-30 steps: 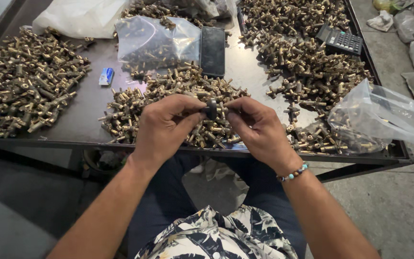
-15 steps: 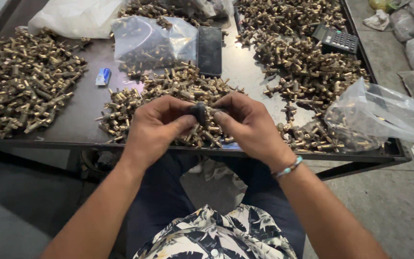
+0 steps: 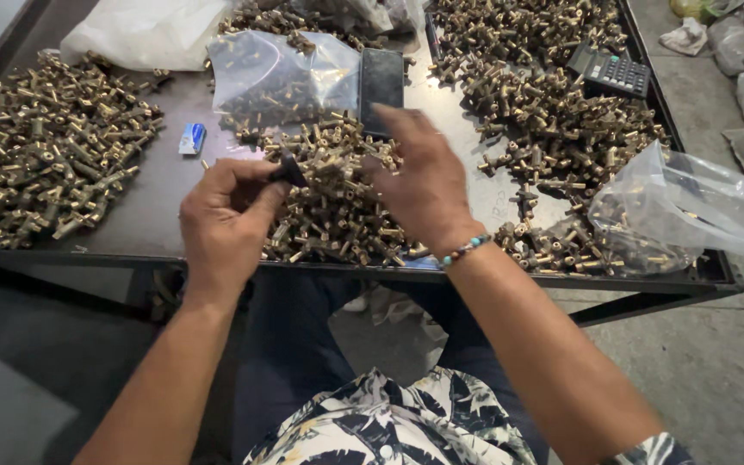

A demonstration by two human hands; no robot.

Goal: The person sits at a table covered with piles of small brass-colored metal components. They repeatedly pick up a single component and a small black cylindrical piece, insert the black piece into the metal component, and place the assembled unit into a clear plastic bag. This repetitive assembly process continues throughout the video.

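— Hands at a parts table: how are the arms set?

— Both forearms rise from the near edge. The left hand is raised over the near left of the dark table, wrist bent, knuckles toward the camera. The right hand, with a beaded bracelet at the wrist, reaches farther, above the middle heap of brass fittings.

— And the piece being handled?

— A small black part, dark against the brass, sits at the left fingertips, just over the near left edge of that heap. Its exact shape is too small to tell.

— The grip?

— Left thumb and fingers are pinched together on the black part. The right hand is spread, fingers loose and apart, palm down, holding nothing visible; whether it touches the heap cannot be told.

— Around them?

— More brass piles lie left and far right; a clear bag and a dark phone lie beyond the heap, a calculator far right, another clear bag at the near right.
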